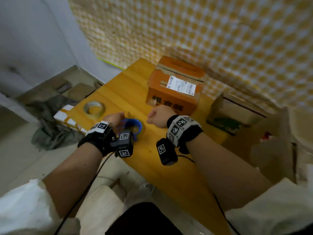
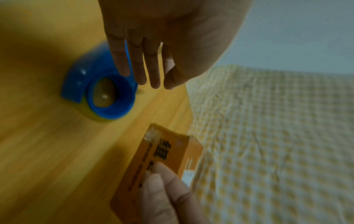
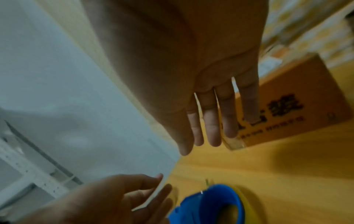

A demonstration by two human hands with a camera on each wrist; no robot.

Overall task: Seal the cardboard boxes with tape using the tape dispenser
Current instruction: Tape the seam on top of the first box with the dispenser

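Observation:
An orange cardboard box (image 1: pixel 176 85) with a white label stands at the far side of the yellow wooden table (image 1: pixel 128 85). A blue tape dispenser (image 1: pixel 135 126) holding a roll lies flat near the front edge. My left hand (image 1: pixel 113 118) hovers just over the dispenser (image 2: pixel 107 91) with straight fingers (image 2: pixel 137 68), gripping nothing. My right hand (image 1: pixel 157 117) reaches toward the box's front face (image 3: pixel 298 109); its fingers (image 3: pixel 210 130) are straight, close to the box's lower corner. I cannot tell whether they touch it.
A loose roll of clear tape (image 1: pixel 94 107) lies on the table's left part. A second, open cardboard box (image 1: pixel 232 114) sits right of the table. A yellow-checked cloth (image 1: pixel 203 31) hangs behind. Grey fabric (image 1: pixel 50 126) and a white foam box (image 1: pixel 67 116) lie left.

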